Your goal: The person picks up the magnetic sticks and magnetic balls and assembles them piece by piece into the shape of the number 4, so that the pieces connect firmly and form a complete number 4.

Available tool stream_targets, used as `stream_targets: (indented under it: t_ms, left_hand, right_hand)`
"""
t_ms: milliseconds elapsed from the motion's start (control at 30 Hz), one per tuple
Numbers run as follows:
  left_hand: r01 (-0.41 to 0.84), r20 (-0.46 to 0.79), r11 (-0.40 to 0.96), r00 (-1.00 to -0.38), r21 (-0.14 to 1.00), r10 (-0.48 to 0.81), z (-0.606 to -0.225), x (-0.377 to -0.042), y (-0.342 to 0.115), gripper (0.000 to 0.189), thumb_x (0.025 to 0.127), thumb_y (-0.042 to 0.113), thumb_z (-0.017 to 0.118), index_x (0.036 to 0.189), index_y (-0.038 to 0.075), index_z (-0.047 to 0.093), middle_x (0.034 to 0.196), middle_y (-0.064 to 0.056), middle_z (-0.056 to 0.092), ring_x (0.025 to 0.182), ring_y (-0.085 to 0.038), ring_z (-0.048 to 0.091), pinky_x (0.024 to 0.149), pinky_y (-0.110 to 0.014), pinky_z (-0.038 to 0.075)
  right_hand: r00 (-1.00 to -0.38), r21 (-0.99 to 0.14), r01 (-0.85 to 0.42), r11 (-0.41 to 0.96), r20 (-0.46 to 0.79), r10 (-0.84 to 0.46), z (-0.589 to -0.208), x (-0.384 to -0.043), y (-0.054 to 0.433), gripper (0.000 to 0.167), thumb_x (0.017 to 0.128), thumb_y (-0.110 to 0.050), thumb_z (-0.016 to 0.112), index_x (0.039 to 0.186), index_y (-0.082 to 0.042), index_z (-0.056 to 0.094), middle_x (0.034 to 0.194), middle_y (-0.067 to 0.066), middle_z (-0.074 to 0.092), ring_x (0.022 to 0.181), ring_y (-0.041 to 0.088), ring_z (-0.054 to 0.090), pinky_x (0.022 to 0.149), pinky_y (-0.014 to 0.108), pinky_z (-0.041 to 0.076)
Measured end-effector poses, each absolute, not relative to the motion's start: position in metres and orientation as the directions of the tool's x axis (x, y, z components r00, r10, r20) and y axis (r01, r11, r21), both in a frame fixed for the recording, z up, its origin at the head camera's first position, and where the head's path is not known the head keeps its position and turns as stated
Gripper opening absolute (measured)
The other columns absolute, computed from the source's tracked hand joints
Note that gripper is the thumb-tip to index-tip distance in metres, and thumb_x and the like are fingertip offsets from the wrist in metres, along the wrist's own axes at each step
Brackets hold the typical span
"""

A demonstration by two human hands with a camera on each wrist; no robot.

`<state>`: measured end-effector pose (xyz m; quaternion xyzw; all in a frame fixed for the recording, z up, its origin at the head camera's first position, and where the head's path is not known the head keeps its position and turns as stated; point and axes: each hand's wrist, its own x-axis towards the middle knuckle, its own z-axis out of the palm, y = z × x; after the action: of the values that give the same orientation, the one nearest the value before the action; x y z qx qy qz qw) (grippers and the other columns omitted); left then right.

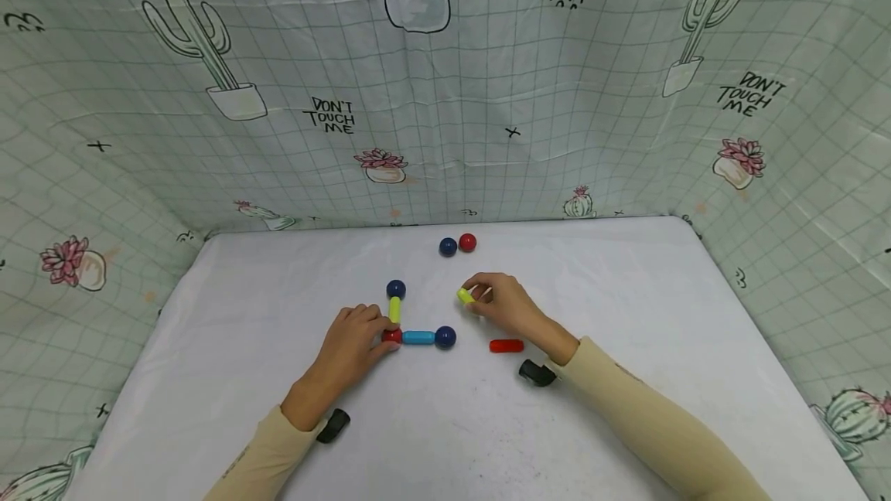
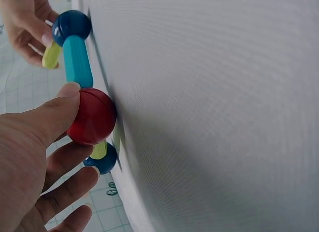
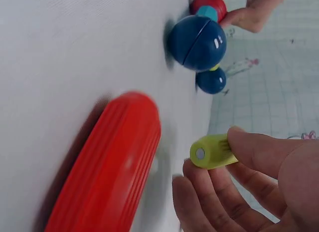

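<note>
My left hand grips a red ball between thumb and fingers at the corner of an L-shaped piece. From that ball a light blue rod runs right to a dark blue ball. A yellow-green rod leads away from it to another dark blue ball. My right hand pinches a loose yellow-green rod, whose end shows a round grey metal spot. Nearer me than the right hand, a ribbed red rod lies on the white tabletop.
Toward the back of the white table a dark blue ball and a red ball sit side by side. Black wrist cameras, one by each sleeve, hang close over the table. Patterned cloth walls the far side and both flanks.
</note>
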<state>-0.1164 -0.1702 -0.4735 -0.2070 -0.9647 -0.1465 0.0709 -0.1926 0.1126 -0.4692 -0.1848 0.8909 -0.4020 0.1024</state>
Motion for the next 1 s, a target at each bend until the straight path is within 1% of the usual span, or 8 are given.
stream_targets:
  t_ms: [233, 400, 533, 700, 800, 1000]
  left_hand:
    - [0.421, 0.195, 0.869, -0.904, 0.262, 0.379, -0.474, -0.116, -0.171, 0.028, 0.082, 0.024, 0.092, 0.104, 0.010, 0.083, 0.084, 0.002, 0.061, 0.082, -0.017, 0.056, 0.088, -0.042, 0.051]
    - [0.421, 0.197, 0.874, -0.904, 0.242, 0.380, -0.474, -0.116, -0.171, 0.028, 0.082, 0.024, 0.092, 0.104, 0.010, 0.083, 0.084, 0.001, 0.061, 0.083, -0.018, 0.057, 0.085, -0.040, 0.050]
    - [0.419, 0.188, 0.876, -0.905, 0.239, 0.382, -0.473, -0.117, -0.171, 0.027, 0.083, 0.024, 0.092, 0.104, 0.010, 0.082, 0.084, 0.001, 0.061, 0.083, -0.018, 0.057, 0.085, -0.039, 0.050]
    - [0.425, 0.188, 0.873, -0.902, 0.239, 0.388, -0.473, -0.117, -0.170, 0.026, 0.083, 0.023, 0.092, 0.104, 0.010, 0.082, 0.084, 0.001, 0.060, 0.083, -0.018, 0.056, 0.084, -0.039, 0.050]
    - [0.422, 0.188, 0.875, -0.904, 0.237, 0.385, -0.473, -0.117, -0.170, 0.026, 0.083, 0.023, 0.092, 0.104, 0.010, 0.083, 0.084, 0.001, 0.061, 0.083, -0.018, 0.056, 0.084, -0.039, 0.051]
    - [0.411, 0.184, 0.880, -0.909, 0.238, 0.374, -0.473, -0.116, -0.170, 0.027, 0.082, 0.024, 0.093, 0.103, 0.010, 0.083, 0.084, 0.001, 0.061, 0.082, -0.018, 0.057, 0.084, -0.038, 0.051]
  right_hand:
    - [-0.892, -0.812, -0.197, 0.550, -0.085, -0.445, -0.470, -0.199, 0.103, 0.028, 0.094, -0.002, 0.078, 0.121, 0.003, 0.073, 0.102, 0.014, 0.074, 0.089, 0.023, 0.071, 0.079, 0.031, 0.060]
    - [-0.895, -0.842, -0.124, 0.526, -0.134, -0.426, -0.471, -0.201, 0.097, 0.030, 0.094, -0.003, 0.077, 0.123, 0.004, 0.071, 0.102, 0.014, 0.074, 0.086, 0.019, 0.069, 0.074, 0.026, 0.056]
    - [-0.896, -0.868, -0.047, 0.494, -0.183, -0.405, -0.474, -0.203, 0.093, 0.032, 0.096, -0.003, 0.076, 0.127, 0.004, 0.069, 0.104, 0.014, 0.073, 0.086, 0.017, 0.068, 0.075, 0.026, 0.059]
    - [-0.890, -0.899, 0.039, 0.436, -0.230, -0.393, -0.478, -0.204, 0.089, 0.036, 0.099, -0.001, 0.072, 0.133, 0.005, 0.064, 0.108, 0.018, 0.071, 0.085, 0.017, 0.071, 0.076, 0.030, 0.064]
    - [-0.890, -0.898, 0.068, 0.434, -0.251, -0.381, -0.479, -0.204, 0.086, 0.035, 0.099, -0.002, 0.072, 0.132, 0.005, 0.064, 0.107, 0.017, 0.072, 0.083, 0.017, 0.072, 0.075, 0.029, 0.063]
    - [-0.887, -0.891, 0.112, 0.441, -0.290, -0.360, -0.479, -0.202, 0.082, 0.032, 0.097, -0.004, 0.074, 0.127, 0.004, 0.065, 0.099, 0.014, 0.074, 0.070, 0.014, 0.073, 0.071, 0.028, 0.063]
